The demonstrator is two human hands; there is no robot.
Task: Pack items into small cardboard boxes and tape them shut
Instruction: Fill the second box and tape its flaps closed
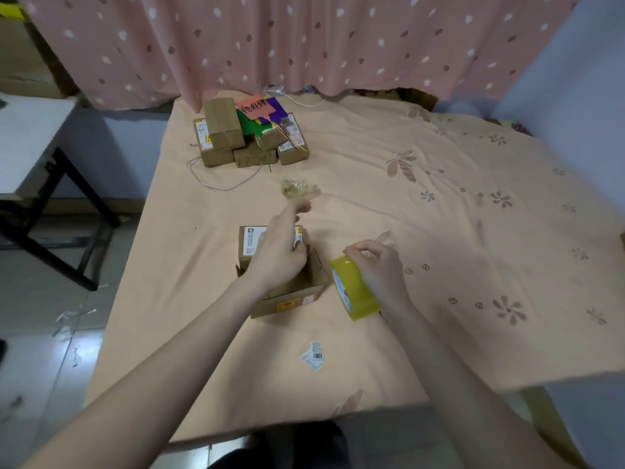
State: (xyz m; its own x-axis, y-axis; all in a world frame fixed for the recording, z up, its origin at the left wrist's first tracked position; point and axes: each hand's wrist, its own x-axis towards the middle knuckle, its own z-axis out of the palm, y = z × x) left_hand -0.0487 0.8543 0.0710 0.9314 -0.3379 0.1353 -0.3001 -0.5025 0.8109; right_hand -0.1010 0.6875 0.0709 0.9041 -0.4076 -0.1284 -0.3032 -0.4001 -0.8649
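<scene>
The small cardboard box sits near the middle of the peach floral sheet covering the desk, its top flaps open and a white shipping label on the flap at its 12 o'clock side. Your left hand hovers over the open box, fingers stretched out loosely toward 12 o'clock and holding nothing that can be made out. Just beside the box at 3 o'clock, your right hand has its fingers curled over the top of the yellow tape roll, which stands on its edge on the sheet. A crumpled wad of clear tape lies at 12 o'clock from the box, apart from your left fingertips. Farther at 11 o'clock stands a stack of sealed boxes with coloured paper cards on top and a thin cable looping beside it. At 6 o'clock, torn label scraps lie on the sheet.
</scene>
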